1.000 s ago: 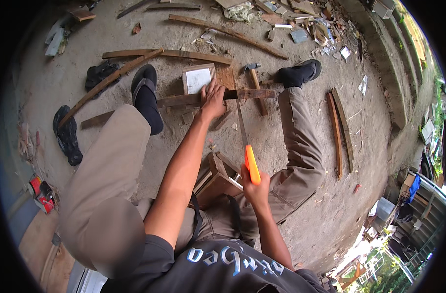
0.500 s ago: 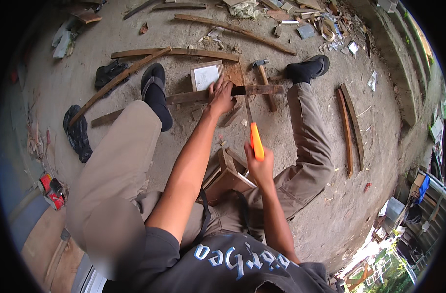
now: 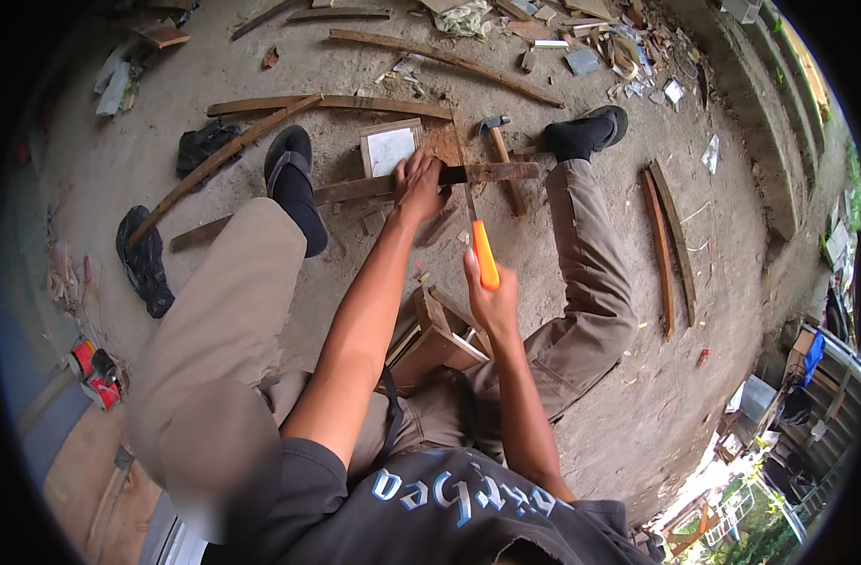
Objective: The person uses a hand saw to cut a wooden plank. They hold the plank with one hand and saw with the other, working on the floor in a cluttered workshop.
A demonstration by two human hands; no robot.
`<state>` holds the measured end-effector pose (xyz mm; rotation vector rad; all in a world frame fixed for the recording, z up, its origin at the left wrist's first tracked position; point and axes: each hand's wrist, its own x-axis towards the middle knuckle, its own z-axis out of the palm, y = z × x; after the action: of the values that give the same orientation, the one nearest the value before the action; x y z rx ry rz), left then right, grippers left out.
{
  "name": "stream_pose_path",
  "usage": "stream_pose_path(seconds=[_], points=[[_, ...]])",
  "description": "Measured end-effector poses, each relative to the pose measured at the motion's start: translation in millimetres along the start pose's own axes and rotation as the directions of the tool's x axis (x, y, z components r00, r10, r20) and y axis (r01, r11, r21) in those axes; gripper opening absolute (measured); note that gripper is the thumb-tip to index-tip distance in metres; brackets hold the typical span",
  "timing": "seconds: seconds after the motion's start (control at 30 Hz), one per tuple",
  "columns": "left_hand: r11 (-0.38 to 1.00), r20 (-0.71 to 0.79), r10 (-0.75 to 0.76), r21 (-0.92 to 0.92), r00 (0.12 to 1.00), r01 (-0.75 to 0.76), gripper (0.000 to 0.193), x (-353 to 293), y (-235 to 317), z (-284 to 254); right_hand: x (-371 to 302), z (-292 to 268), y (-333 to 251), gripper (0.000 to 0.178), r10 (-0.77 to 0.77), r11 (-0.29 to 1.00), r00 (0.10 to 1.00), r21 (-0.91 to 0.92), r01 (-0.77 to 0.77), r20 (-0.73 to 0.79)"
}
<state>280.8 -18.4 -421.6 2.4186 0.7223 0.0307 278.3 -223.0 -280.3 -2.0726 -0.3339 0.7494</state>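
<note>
A long, dark wooden plank (image 3: 353, 190) lies crosswise in front of me, raised on something mostly hidden. My left hand (image 3: 421, 188) grips it from above, the fingers reaching over its far edge. A handsaw (image 3: 485, 256) with an orange handle is in my right hand (image 3: 493, 299), which is closed around the grip. The thin blade points away from me and meets the plank just right of my left hand, beside a black band on the wood. Reddish sawdust (image 3: 444, 143) lies beyond the cut.
A hammer (image 3: 499, 146) lies by the plank's right end. A wooden frame with a white panel (image 3: 391, 151) sits beyond my left hand. A wooden box (image 3: 429, 350) stands between my legs. Loose strips (image 3: 661, 250), black plastic (image 3: 146, 268) and scraps (image 3: 628, 56) are scattered around.
My right hand has pushed the saw forward, away from me, along its stroke. The left hand stays in place on the plank. The whole view has shifted slightly.
</note>
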Motion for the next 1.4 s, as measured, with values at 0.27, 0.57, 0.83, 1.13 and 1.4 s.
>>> stream_pose_path(seconds=[0.27, 0.57, 0.83, 1.13, 1.4], points=[[0.989, -0.039, -0.067, 0.128, 0.997, 0.071, 0.056, 2, 9, 2, -32, -12, 3, 0.051, -0.030, 1.000, 0.998, -0.002, 0.030, -0.061], [0.996, 0.049, -0.071, 0.059, 0.996, 0.068, 0.058, 4, 1, -4, -29, -9, 18, 0.050, -0.029, 0.995, 0.998, 0.099, 0.023, 0.056], [0.994, 0.019, -0.083, 0.067, 0.996, 0.081, 0.062, -4, 10, 5, -30, -4, 37, 0.055, 0.040, 0.989, 0.997, 0.146, -0.030, -0.064], [0.997, -0.052, -0.041, 0.064, 0.998, 0.045, 0.058, 6, -4, 10, -63, -15, -2, 0.036, 0.019, 1.000, 0.999, 0.016, -0.020, 0.039], [0.999, -0.027, -0.047, -0.007, 0.999, 0.046, 0.058, 3, 1, 5, -9, -1, -2, 0.027, -0.021, 0.999, 0.995, -0.032, 0.018, -0.096]])
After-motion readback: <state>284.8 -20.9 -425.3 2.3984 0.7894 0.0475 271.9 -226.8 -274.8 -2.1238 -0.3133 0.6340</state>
